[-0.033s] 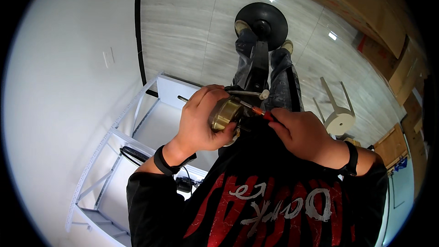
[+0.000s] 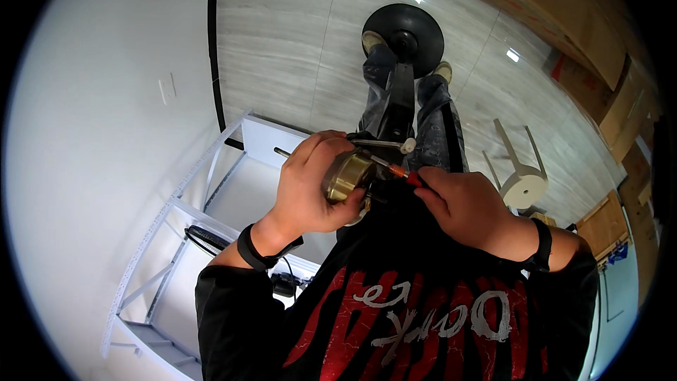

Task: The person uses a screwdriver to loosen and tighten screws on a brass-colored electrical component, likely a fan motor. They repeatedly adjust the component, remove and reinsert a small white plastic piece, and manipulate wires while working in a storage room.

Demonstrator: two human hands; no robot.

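Observation:
My left hand (image 2: 310,187) is wrapped round a brass-coloured drum-shaped device (image 2: 346,178), its thumb pressed on the near side. A thin metal arm (image 2: 381,144) with a pale knob at its end lies along the device's far side. A short rod end (image 2: 282,152) sticks out left of my fingers. In my closed right hand (image 2: 462,204) is a screwdriver (image 2: 399,171) with a red and orange handle. Its shaft points left at the device's right side; whether the tip touches a screw is too small to tell. Palm and fingers hide much of the device.
Below the hands, a black post (image 2: 399,102) with a round base (image 2: 423,28) stands between my legs. White metal shelving (image 2: 204,215) is at left, beside a white wall. On the right are a pale stool (image 2: 523,189) and cardboard boxes (image 2: 564,17).

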